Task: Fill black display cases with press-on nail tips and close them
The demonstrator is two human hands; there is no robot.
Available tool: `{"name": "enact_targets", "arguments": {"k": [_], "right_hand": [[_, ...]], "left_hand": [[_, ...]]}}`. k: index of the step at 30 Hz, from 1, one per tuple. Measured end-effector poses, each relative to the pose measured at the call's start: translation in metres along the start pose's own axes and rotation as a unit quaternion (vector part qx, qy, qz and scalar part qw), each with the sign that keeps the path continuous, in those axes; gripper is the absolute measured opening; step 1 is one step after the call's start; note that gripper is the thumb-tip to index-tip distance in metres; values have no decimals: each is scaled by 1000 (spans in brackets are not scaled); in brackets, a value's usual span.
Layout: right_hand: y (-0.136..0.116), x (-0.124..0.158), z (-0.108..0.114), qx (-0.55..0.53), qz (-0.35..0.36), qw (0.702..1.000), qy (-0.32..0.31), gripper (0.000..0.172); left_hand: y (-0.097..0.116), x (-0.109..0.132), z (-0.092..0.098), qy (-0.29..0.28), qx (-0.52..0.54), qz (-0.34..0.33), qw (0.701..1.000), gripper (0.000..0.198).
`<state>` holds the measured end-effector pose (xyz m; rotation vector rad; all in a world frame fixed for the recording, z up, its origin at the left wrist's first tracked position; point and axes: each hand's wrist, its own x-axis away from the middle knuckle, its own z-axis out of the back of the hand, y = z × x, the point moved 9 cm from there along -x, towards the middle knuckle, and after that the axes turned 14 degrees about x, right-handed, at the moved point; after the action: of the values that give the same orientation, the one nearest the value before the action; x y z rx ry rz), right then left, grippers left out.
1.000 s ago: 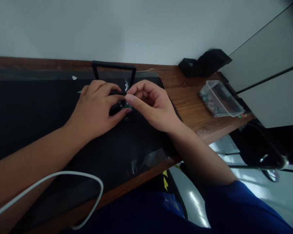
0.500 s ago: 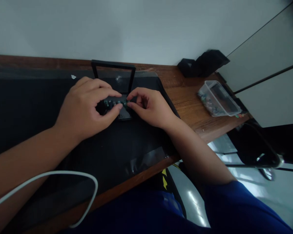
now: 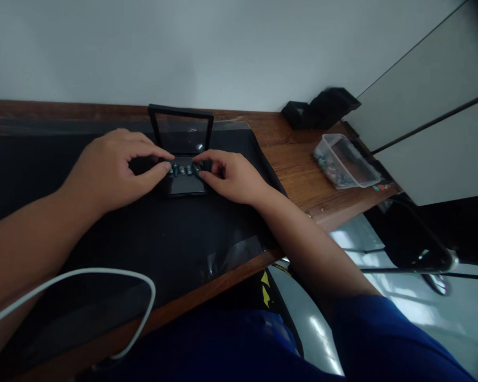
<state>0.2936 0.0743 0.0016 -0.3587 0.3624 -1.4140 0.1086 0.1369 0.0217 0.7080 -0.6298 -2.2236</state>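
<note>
hands lowered, beads [image 3: 184, 170] on open case [image 3: 182, 159]

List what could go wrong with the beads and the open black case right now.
1. The row of dark beads is pinched only at its ends by the left hand and right hand; it may slip off the case base.
2. The upright lid stands right behind the fingers; a nudge might tip it.

A row of beads [image 3: 185, 170] is lying on a small case [image 3: 185, 183] on the mat [image 3: 143, 239], between both hands. The case's lid [image 3: 182, 130] is standing upright behind it. A tub [image 3: 344, 168] is sitting to the right on the counter [image 3: 298, 159].
</note>
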Motion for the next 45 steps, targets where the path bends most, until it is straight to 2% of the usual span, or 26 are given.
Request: {"name": "enact_targets", "arguments": {"k": [4, 7, 10, 17, 20, 22, 24, 26, 27, 28, 29, 31, 34, 38, 41, 45], "right_hand": [[-3, 0, -2, 28, -10, 999, -22, 36], [-4, 0, -1, 50, -22, 998, -18, 36], [-5, 2, 1, 69, -37, 997, -13, 36], [-9, 5, -5, 93, -50, 994, -12, 42], [-9, 11, 11, 109, -43, 993, 26, 42], [0, 23, 41, 136, -45, 986, 83, 43], [26, 43, 85, 186, -84, 968, 146, 52], [74, 71, 135, 257, -207, 925, 190, 57], [102, 87, 158, 297, -277, 895, 185, 58], [127, 101, 178, 312, -320, 877, 179, 57], [149, 113, 193, 319, -348, 865, 168, 52], [189, 129, 211, 328, -377, 857, 128, 43], [231, 135, 206, 321, -373, 870, 35, 28], [264, 127, 179, 307, -369, 875, -63, 35], [277, 121, 171, 316, -377, 866, -88, 36], [280, 120, 174, 342, -386, 852, -87, 36]], "left_hand": [[-9, -4, -5, -53, 7, -8, 999, 59], [-21, -7, -11, -88, 46, 27, 995, 58], [-31, -7, -15, -100, 92, 62, 989, 54], [-58, -9, -22, -128, 97, 112, 981, 57], [-59, -11, -20, -111, 99, 97, 984, 52], [-60, -11, -20, -105, 92, 93, 986, 51], [-63, -9, -22, -102, 80, 94, 987, 54], [-63, -8, -23, -88, 76, 86, 989, 57], [-63, -8, -23, -81, 77, 80, 990, 58], [-62, -8, -24, -75, 79, 74, 991, 58], [-60, -7, -24, -71, 81, 69, 992, 58], [-60, -7, -25, -70, 76, 69, 992, 59], [-61, -9, -25, -86, 62, 83, 991, 60], [-65, -11, -24, -103, 57, 104, 988, 57], [-65, -10, -22, -107, 60, 112, 986, 56], [-60, -8, -20, -111, 58, 124, 984, 56]]}}
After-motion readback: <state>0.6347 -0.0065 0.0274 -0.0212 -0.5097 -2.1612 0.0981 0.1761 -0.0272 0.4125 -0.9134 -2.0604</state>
